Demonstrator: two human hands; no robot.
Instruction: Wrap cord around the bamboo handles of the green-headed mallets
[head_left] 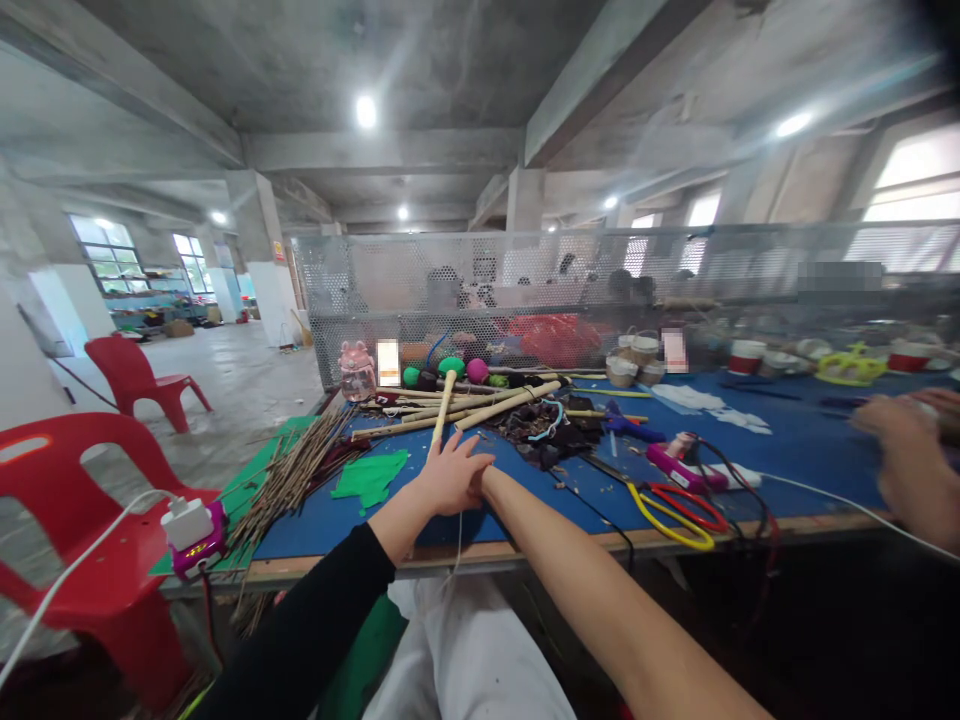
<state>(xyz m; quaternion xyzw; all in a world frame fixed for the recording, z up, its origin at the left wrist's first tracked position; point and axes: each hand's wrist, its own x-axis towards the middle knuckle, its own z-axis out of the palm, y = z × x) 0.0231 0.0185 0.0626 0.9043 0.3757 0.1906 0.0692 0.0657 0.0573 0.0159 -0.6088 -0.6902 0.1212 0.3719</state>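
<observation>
My left hand (pixel 452 474) is over the front of the blue table, its back up and fingers stretched out and apart. It crosses over my right hand (pixel 478 486), whose fingers are mostly hidden beneath it. A pale wooden stick (pixel 445 408) runs away from my left thumb toward a round green head (pixel 451 367); whether a hand grips it, I cannot tell. Below the hands a thin white thread (pixel 459 545) hangs toward my lap. A torn green sheet (pixel 370 478) lies left of my hands, and a heap of dark scraps (pixel 541 432) is at their right.
Thin twigs (pixel 300 465) are bundled at the left. Scissors with yellow and red handles (pixel 671 515) lie near the front edge, beside a purple power strip (pixel 686 468). A perforated metal screen (pixel 465 290) closes off the back. Another person's blurred hands (pixel 911 450) are at far right.
</observation>
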